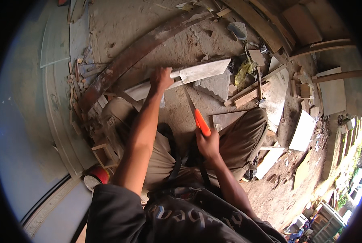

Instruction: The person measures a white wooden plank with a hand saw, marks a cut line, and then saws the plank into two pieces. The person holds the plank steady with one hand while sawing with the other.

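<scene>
I am crouched over a pale wooden board (201, 72) that lies across a grey stone block (215, 86) on the dirt floor. My left hand (161, 77) presses down on the board near its middle. My right hand (207, 142) grips the orange handle of a hand saw (201, 122). The saw blade (188, 98) runs up from the handle and meets the board just right of my left hand.
A long curved dark plank (136, 52) lies beyond the board. Wood offcuts and flat boards (302, 131) are scattered at the right. A red and white tin (98, 175) and a small wooden frame (104, 152) sit by my left knee. A pale smooth slab (23, 121) fills the left.
</scene>
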A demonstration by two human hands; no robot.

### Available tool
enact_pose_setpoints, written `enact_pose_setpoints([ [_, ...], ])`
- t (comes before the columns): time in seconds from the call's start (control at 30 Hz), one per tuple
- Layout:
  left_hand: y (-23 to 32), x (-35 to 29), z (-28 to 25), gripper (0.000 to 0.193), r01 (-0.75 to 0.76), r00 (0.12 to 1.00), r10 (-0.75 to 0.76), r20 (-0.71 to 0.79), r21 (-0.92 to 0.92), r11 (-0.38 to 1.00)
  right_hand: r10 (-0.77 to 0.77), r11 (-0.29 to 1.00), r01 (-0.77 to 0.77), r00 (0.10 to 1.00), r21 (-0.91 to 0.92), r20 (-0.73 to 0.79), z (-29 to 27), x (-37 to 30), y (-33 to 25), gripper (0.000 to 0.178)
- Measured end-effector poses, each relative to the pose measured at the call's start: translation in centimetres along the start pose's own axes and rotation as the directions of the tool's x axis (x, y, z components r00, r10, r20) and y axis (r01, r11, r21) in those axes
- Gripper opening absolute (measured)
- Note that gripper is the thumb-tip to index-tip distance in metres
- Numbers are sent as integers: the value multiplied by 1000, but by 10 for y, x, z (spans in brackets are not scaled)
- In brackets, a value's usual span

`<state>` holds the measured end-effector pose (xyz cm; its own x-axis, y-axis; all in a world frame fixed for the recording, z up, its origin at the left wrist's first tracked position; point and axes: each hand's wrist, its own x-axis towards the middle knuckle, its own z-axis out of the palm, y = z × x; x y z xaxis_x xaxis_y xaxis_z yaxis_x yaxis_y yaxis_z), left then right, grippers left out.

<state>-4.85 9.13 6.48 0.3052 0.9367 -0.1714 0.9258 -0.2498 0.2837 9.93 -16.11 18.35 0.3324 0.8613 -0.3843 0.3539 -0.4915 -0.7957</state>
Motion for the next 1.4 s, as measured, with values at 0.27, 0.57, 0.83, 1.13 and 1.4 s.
enact_pose_setpoints([
  [0.27, -8, 21, 11, 31, 14, 1000, -13, 18, -55, 998, -112, 994, 112, 994, 13, -17, 18, 19, 16, 27],
  [0.57, 22, 22, 7, 30, 30, 996, -24, 81, -67, 997, -6, 1000, 7, 998, 19, -63, 22, 78, 1, 27],
  [0.83, -51, 41, 33, 51, 3, 1000, -3, 2, -157, 988, 28, 997, -30, 999, 75, 40, -6, -35, 32, 29],
  [1.13, 17, -13, 28, 27, 29, 991, -37, -132, -64, 998, -90, 996, 88, 989, -20, -120, 42, 69, 18, 26],
  [1.4, -13, 19, 11, 28, 3, 997, -6, -72, -42, 999, -25, 1000, 24, 999, 2, 30, 10, 12, 16, 26],
])
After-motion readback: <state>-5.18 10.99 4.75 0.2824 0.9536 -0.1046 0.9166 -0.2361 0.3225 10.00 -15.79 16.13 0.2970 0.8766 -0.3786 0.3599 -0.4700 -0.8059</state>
